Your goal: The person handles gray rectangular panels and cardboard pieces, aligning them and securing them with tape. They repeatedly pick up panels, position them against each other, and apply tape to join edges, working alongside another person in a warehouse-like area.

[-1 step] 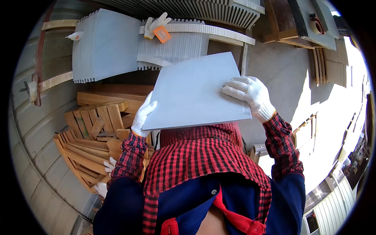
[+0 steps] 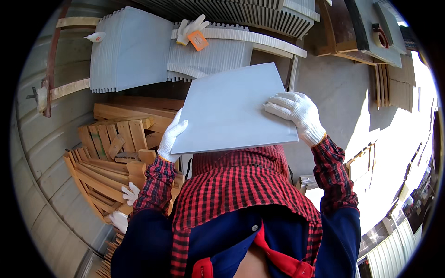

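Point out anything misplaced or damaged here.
A loose white glove and orange square packet lie over the racked grey panels, odd among neat stock. What looks like another glove lies on the jumbled wooden slats. The held grey panel shows no visible damage.

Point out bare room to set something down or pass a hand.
Bare: grey floor between the right hand and the wooden stand, upper right. The held grey panel is mostly bare too. Crowded: piled wood, left; packed panels, upper left, a loose glove and orange packet on top.
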A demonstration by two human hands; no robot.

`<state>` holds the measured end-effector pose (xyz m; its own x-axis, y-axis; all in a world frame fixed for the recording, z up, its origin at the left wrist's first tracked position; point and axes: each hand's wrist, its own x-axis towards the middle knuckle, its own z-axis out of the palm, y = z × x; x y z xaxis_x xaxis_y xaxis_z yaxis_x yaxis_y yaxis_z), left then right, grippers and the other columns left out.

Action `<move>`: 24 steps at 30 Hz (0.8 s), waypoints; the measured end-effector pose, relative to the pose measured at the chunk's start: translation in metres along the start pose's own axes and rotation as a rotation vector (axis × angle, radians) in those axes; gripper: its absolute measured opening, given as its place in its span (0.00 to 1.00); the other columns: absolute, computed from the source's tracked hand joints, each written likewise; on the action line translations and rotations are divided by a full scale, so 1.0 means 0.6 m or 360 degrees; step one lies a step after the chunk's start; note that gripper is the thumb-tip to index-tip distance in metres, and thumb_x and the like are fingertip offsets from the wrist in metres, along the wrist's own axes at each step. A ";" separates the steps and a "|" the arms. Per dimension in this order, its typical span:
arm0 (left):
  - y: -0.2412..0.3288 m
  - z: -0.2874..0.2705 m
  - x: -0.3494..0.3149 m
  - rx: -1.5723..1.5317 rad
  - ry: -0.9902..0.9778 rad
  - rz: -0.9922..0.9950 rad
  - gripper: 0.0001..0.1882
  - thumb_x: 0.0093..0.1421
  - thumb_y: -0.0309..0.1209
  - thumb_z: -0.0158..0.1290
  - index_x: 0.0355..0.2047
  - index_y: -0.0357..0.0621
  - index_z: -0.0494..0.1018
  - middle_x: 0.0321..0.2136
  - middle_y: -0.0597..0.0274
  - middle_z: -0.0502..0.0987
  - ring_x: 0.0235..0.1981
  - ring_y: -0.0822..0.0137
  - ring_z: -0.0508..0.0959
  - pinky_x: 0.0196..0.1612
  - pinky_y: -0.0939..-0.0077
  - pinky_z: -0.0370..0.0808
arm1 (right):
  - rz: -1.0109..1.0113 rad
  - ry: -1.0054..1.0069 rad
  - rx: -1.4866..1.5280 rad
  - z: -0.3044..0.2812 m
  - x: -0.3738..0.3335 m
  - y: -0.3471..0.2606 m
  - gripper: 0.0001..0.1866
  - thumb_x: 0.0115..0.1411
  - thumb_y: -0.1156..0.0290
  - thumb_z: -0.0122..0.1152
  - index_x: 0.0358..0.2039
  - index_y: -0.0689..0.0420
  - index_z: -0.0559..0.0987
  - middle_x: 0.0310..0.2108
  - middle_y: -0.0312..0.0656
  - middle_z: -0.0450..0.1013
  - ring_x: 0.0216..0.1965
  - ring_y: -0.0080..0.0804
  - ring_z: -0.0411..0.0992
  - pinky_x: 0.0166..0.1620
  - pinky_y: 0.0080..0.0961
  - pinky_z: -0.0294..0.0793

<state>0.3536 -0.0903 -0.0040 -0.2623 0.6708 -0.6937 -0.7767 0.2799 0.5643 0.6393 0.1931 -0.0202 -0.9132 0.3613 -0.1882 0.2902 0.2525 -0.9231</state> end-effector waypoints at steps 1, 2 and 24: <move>-0.006 -0.002 -0.006 0.0018 0.0060 0.0044 0.33 0.69 0.30 0.46 0.72 0.40 0.51 0.64 0.53 0.64 0.64 0.63 0.66 0.65 0.71 0.64 | 0.0089 -0.0015 0.0227 0.003 0.011 0.014 0.20 0.63 0.73 0.52 0.56 0.51 0.77 0.57 0.40 0.74 0.56 0.37 0.73 0.59 0.37 0.74; -0.013 -0.005 -0.014 -0.0017 0.0103 0.0088 0.33 0.69 0.30 0.46 0.71 0.40 0.51 0.64 0.53 0.64 0.64 0.63 0.66 0.65 0.71 0.64 | 0.0048 -0.0080 0.0219 0.004 0.026 0.025 0.20 0.64 0.73 0.51 0.56 0.52 0.77 0.57 0.40 0.74 0.56 0.37 0.73 0.59 0.35 0.75; -0.040 -0.148 0.078 -0.0730 0.0416 0.0109 0.29 0.67 0.24 0.45 0.68 0.42 0.56 0.60 0.52 0.69 0.59 0.61 0.72 0.60 0.69 0.72 | -0.0720 -0.0623 -0.1112 0.048 0.381 0.008 0.26 0.46 0.73 0.66 0.50 0.51 0.81 0.49 0.42 0.77 0.52 0.49 0.74 0.53 0.34 0.77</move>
<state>0.3089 -0.1268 -0.0897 -0.4098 0.4672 -0.7835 -0.9080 -0.1267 0.3994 0.4236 0.2508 -0.0774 -0.9765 -0.2016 -0.0763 -0.1279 0.8267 -0.5479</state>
